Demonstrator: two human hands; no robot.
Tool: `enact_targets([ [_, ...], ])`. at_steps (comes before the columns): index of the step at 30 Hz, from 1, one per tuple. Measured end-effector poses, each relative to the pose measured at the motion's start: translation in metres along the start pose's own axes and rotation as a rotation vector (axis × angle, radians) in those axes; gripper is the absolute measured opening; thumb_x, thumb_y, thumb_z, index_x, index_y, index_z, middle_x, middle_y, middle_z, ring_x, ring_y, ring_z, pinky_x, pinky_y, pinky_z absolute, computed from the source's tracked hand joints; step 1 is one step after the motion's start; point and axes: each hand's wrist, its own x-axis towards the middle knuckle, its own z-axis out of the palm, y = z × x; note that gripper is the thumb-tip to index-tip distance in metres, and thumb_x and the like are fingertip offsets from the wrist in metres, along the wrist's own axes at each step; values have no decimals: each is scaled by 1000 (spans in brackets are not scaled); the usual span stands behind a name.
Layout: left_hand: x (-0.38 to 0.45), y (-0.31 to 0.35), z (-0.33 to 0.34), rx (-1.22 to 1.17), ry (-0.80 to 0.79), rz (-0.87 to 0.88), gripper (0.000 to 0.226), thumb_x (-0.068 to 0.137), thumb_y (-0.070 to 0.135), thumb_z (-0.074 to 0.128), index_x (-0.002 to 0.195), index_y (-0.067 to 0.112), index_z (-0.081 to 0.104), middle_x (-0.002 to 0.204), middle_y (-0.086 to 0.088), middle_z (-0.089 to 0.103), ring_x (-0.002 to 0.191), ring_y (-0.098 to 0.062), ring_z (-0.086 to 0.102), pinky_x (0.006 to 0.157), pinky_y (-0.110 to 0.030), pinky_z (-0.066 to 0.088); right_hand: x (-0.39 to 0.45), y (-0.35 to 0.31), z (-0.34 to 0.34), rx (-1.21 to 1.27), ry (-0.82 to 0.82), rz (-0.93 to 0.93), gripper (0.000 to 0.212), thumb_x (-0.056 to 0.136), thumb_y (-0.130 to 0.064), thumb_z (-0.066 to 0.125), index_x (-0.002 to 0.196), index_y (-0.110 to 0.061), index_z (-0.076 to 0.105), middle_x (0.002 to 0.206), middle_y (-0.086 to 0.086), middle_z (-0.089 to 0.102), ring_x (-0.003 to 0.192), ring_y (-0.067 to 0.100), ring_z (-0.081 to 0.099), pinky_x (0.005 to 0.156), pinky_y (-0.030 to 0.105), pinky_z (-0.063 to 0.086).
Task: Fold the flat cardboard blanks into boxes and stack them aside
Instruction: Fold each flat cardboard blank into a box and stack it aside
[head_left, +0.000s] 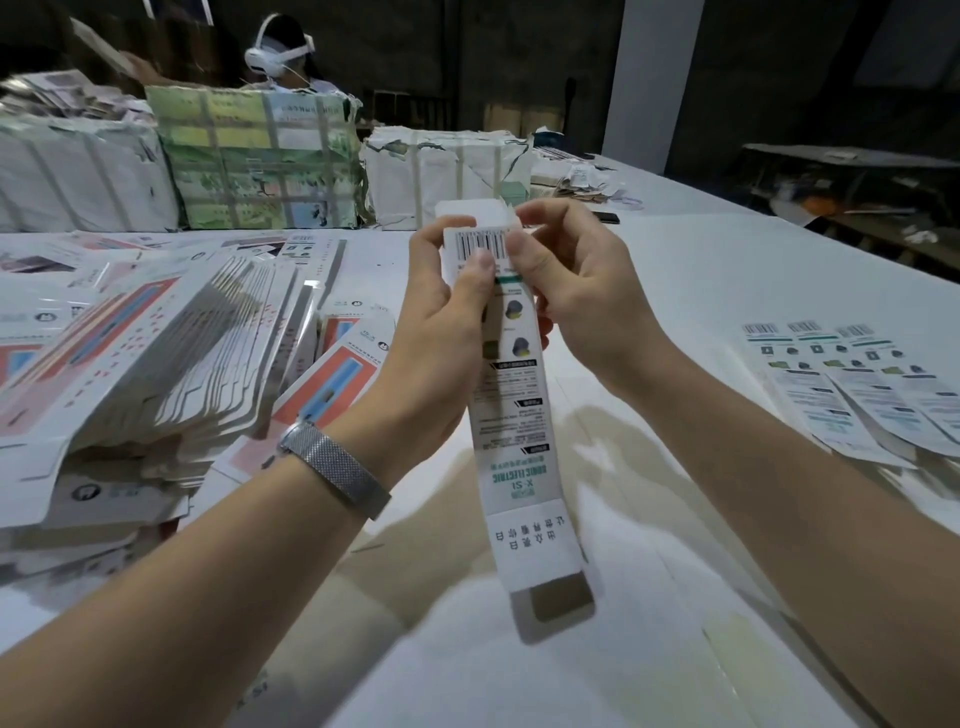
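I hold a long, narrow white box (519, 431) printed with a barcode and green text, upright above the white table (701, 270). My left hand (441, 332) grips its upper left side, thumb pressed on the barcode panel. My right hand (576, 291) pinches the top end, where a white flap stands open. The box's lower end is open, with its flap hanging toward me. Three folded boxes (852, 384) of the same print lie side by side at the right. A large fanned pile of flat blanks (171, 353) lies at the left.
Wrapped, taped bundles (260, 161) stand along the back of the table. A person wearing a white headset (278, 49) sits behind them. A dark phone (605, 217) lies beyond my hands. The table's right edge runs diagonally, with a dark bench (852, 171) past it.
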Motion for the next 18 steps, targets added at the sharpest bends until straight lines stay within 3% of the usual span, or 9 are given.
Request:
enact_targets([
  [3,0,2,0,-33,-14,-27,9,109,19,38,119,19,37,101,-22,66,78,-28,66,75,-57,59,-2,0,5,60,-4,56,10,102,-23,53,108,-18,59,89,9,65,62,11,67,43,23,46],
  [5,0,3,-2,-26,-45,-38,6,109,21,38,115,20,36,94,-19,66,74,-26,67,69,-51,62,-3,0,7,101,-9,90,10,104,-24,50,101,-20,59,84,11,64,60,16,64,43,22,43],
  [9,3,2,-6,-6,-64,-38,12,109,23,40,120,22,37,85,-10,67,71,-27,67,70,-51,60,-6,-1,12,212,-8,116,19,105,-23,45,92,-20,58,83,13,61,69,30,57,55,33,39],
  [12,2,0,-6,-15,-90,-61,13,109,24,41,121,24,36,80,-10,68,70,-29,66,68,-49,60,-8,-1,12,206,29,112,21,105,-21,44,87,-18,54,75,8,58,65,30,56,45,29,35],
  [13,1,-1,-6,-18,-105,-70,13,109,25,42,120,26,36,78,-10,68,68,-28,66,67,-48,60,-8,-1,13,206,45,108,21,104,-20,45,85,-17,52,72,8,57,63,32,56,44,33,37],
  [16,0,-1,-6,-37,-134,-80,16,108,26,42,119,34,34,74,-11,68,60,-25,66,57,-41,60,-10,0,15,235,106,92,14,97,-22,49,84,-16,48,71,12,55,65,41,53,48,59,40],
  [18,0,1,-8,-32,-130,-71,20,108,27,43,120,37,31,71,-10,70,58,-25,67,52,-35,56,-10,-1,17,271,121,97,7,93,-23,52,90,-17,49,83,16,57,70,47,55,51,60,41],
])
